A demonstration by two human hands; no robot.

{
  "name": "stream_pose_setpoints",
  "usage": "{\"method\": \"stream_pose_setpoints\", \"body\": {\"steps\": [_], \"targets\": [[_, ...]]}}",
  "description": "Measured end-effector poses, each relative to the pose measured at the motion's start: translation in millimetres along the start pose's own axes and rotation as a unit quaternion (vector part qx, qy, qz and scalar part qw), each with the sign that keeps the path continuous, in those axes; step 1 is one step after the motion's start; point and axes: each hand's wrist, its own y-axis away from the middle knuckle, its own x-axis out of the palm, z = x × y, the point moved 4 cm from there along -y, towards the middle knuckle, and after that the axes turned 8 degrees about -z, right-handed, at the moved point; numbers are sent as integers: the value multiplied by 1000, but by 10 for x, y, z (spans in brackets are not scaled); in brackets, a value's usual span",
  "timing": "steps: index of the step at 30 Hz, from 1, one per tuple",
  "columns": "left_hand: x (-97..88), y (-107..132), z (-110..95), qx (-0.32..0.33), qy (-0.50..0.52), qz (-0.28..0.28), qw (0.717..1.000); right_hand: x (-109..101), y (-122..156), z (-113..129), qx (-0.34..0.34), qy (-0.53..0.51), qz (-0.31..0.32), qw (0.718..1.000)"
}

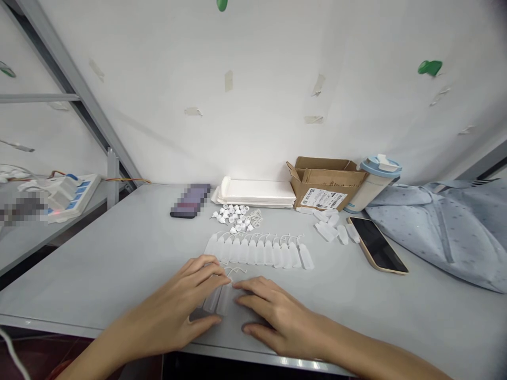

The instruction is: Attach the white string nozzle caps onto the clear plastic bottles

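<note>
Tubes [224, 302] lie partly under the left hand [185, 303], spread and loosely curved; the right hand [280, 315], also spread, sits just beside them.

Single head-worn view from above the near edge of the gray surface [119, 253], facing forward and down, wide in reach, hands [273, 311] close at lower center, forearms [130, 332] running in from the bottom edge, white wall [269, 47] filling most of the upper half farther off

Reads as a small-parts assembly workstation: I'm at a grey bench [119, 253], metal framing [74, 79] alongside, identical corded plastic pieces [252, 253] lined up, loose white caps [233, 212] piled, labelled carton [327, 192] behind.
</note>
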Motion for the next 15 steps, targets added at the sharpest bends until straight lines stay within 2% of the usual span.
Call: {"method": "stream_pose_setpoints", "body": {"steps": [4, 8, 12, 15], "targets": [[-80, -147, -27, 2, 3, -27, 1000, -73, -8, -30, -21, -4, -58, 998], [-158, -459, -17, 5, 1, -70, 998, -320, -12, -135, -44, 24, -169, 984], [-130, -891, 148, -2, 2, -65, 998, -710, 53, -443, -31, 102, -295, 950], [-55, -1201, 332, -7, -32, -73, 997, -976, 144, -806, 1, 214, -339, 916]]}}
